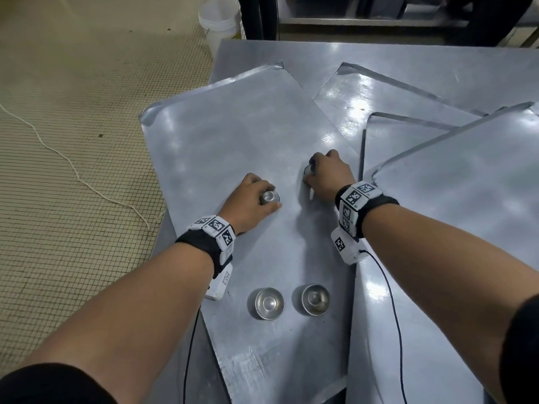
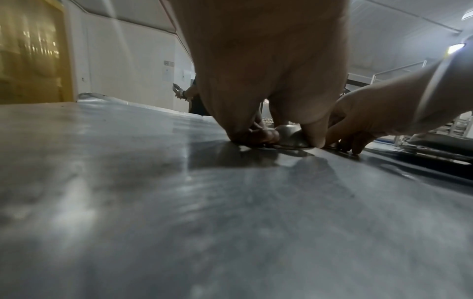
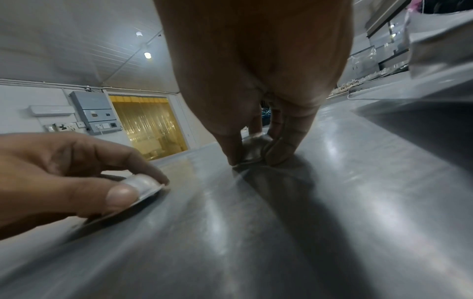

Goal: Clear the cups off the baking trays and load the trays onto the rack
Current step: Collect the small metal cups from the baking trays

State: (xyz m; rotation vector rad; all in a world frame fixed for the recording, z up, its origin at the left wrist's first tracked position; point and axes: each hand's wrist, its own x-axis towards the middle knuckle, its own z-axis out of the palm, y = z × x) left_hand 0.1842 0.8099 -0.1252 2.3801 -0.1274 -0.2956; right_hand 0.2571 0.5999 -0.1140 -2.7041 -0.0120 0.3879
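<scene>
A large metal baking tray lies slantwise on the steel table, with small shiny metal cups on it. My left hand pinches one cup at mid-tray; the left wrist view shows thumb and fingers around that cup. My right hand grips a second cup further right, its fingers curled round the cup in the right wrist view. Two more cups stand free near the tray's near end. The left hand with its cup also shows in the right wrist view.
More trays overlap on the right of the table. A white bucket stands on the tiled floor beyond the table's far left corner. A white cord trails over the floor. No rack is in view.
</scene>
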